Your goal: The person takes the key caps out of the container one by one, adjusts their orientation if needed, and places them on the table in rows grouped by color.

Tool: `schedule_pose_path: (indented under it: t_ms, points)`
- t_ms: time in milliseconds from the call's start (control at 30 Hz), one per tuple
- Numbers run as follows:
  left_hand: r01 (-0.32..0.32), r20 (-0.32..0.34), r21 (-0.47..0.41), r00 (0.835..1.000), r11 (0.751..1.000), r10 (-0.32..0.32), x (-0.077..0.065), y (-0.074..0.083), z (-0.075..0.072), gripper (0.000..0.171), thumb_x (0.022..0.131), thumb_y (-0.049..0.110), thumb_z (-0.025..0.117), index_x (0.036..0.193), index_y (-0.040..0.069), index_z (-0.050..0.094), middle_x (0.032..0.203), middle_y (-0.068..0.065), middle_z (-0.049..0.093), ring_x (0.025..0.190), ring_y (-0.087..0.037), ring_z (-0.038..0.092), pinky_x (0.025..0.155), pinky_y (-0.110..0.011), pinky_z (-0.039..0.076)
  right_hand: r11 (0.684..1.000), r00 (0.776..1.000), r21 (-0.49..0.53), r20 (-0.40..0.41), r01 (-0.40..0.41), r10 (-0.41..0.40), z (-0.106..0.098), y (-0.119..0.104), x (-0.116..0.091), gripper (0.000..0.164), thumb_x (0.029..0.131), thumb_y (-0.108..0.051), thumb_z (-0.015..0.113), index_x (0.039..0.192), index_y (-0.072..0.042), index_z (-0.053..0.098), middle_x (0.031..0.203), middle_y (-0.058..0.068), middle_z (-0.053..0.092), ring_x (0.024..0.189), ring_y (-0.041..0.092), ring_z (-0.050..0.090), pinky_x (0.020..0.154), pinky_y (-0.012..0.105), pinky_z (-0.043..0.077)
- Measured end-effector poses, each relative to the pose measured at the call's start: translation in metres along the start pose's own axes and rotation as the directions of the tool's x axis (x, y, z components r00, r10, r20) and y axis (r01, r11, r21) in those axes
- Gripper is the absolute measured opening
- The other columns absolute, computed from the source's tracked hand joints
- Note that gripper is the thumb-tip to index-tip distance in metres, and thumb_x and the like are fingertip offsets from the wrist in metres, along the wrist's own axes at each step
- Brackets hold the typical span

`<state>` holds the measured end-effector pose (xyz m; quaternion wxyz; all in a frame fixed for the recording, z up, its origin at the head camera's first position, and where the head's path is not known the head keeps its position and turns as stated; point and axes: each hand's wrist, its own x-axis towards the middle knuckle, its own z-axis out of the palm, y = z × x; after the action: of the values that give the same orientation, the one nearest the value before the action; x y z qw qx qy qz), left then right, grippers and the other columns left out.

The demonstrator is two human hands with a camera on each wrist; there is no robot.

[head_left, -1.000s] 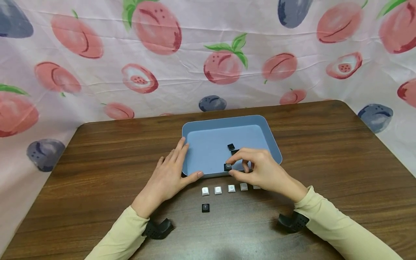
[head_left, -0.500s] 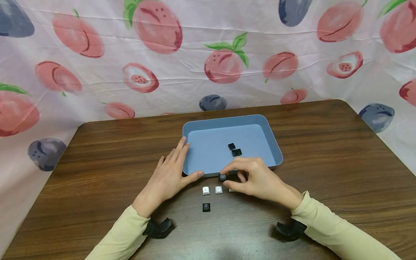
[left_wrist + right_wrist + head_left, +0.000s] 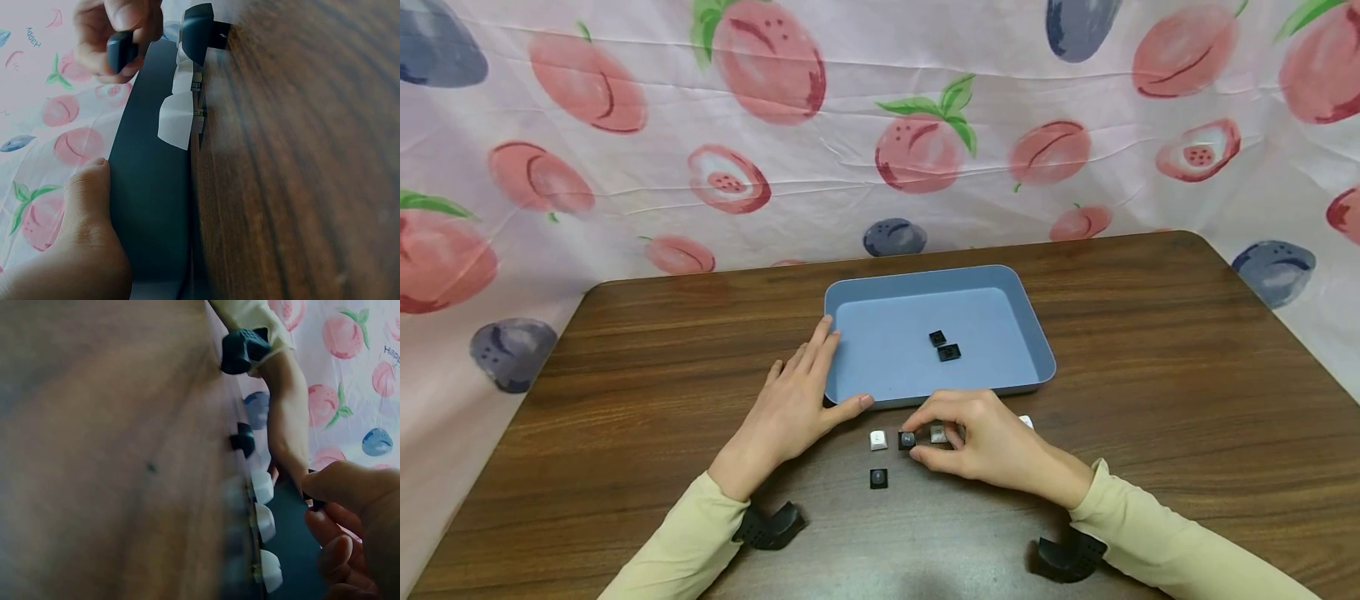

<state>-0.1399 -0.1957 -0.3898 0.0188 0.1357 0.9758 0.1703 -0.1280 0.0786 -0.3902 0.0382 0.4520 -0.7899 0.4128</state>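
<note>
My right hand (image 3: 992, 442) pinches a black keycap (image 3: 907, 440) between thumb and index finger, over the row of white keycaps in front of the tray. In the left wrist view that held keycap (image 3: 120, 52) appears raised off the table. The leftmost white keycap (image 3: 878, 440) is just left of it; the hand partly hides others in the row. Nearer the person, a second black keycap (image 3: 878, 478) sits on the table. With fingers extended, my left hand (image 3: 782, 417) rests along the left side of the blue tray (image 3: 872, 350), its thumb at the front rim.
Two black keycaps, one small (image 3: 937, 338) and one wider (image 3: 949, 352), lie in the tray. The wooden table (image 3: 1150, 333) stretches to both sides. Behind it hangs a fruit-print cloth (image 3: 820, 167). Each wrist wears a black camera mount (image 3: 769, 527).
My right hand has carried the black keycap from over the tray's front part toward the person and slightly left, to the white row. My left hand stays on the tray.
</note>
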Motion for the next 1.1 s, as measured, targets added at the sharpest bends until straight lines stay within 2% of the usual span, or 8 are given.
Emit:
schedule_pose_path:
  t_ms: [300, 433, 600, 767, 1100]
  points:
    - [-0.004, -0.003, 0.007, 1.000, 1.000, 0.004, 0.000, 0.002, -0.001, 0.099, 0.093, 0.069, 0.058, 0.163, 0.009, 0.020, 0.173, -0.004, 0.002, 0.149, -0.044, 0.034, 0.111, -0.073, 0.029, 1.000, 1.000, 0.000, 0.012, 0.010, -0.010, 0.012, -0.002, -0.017, 0.021, 0.086, -0.011, 0.082, 0.105, -0.018, 0.077, 0.092, -0.008, 0.071, 0.055, -0.013, 0.035, 0.048, 0.006, 0.035]
    - [-0.005, 0.003, 0.005, 1.000, 1.000, 0.005, 0.001, 0.002, -0.001, 0.099, 0.093, 0.069, 0.058, 0.163, 0.009, 0.020, 0.173, -0.005, 0.002, 0.149, -0.044, 0.033, 0.111, -0.073, 0.029, 1.000, 0.999, 0.005, 0.045, -0.007, 0.007, 0.016, -0.002, -0.022, 0.020, 0.087, -0.012, 0.081, 0.106, -0.016, 0.077, 0.094, -0.008, 0.072, 0.055, -0.015, 0.035, 0.048, 0.006, 0.035]
    - [0.001, 0.008, -0.001, 1.000, 1.000, -0.001, 0.000, 0.002, -0.001, 0.099, 0.093, 0.069, 0.057, 0.163, 0.010, 0.019, 0.173, -0.004, 0.002, 0.150, -0.044, 0.032, 0.111, -0.073, 0.027, 0.999, 0.996, -0.043, 0.084, -0.007, 0.011, 0.018, -0.001, -0.023, 0.021, 0.088, -0.012, 0.079, 0.108, -0.018, 0.076, 0.097, -0.009, 0.071, 0.056, -0.015, 0.035, 0.051, 0.006, 0.036]
    - [0.002, 0.006, -0.005, 1.000, 1.000, -0.002, 0.001, 0.001, 0.000, 0.099, 0.093, 0.069, 0.057, 0.164, 0.010, 0.019, 0.173, -0.004, 0.002, 0.150, -0.044, 0.032, 0.112, -0.073, 0.027, 0.995, 0.996, -0.101, 0.090, 0.018, -0.009, 0.018, -0.002, -0.023, 0.021, 0.087, -0.013, 0.080, 0.107, -0.020, 0.075, 0.098, -0.011, 0.069, 0.058, -0.014, 0.035, 0.054, 0.005, 0.035]
    - [0.003, -0.001, -0.005, 1.000, 1.000, -0.003, 0.000, 0.001, 0.000, 0.100, 0.093, 0.070, 0.057, 0.163, 0.010, 0.020, 0.173, -0.004, 0.002, 0.149, -0.044, 0.033, 0.112, -0.073, 0.028, 0.994, 0.996, -0.104, 0.090, 0.032, -0.022, 0.018, -0.001, -0.022, 0.020, 0.086, -0.012, 0.079, 0.105, -0.018, 0.075, 0.097, -0.009, 0.069, 0.057, -0.015, 0.036, 0.054, 0.004, 0.036]
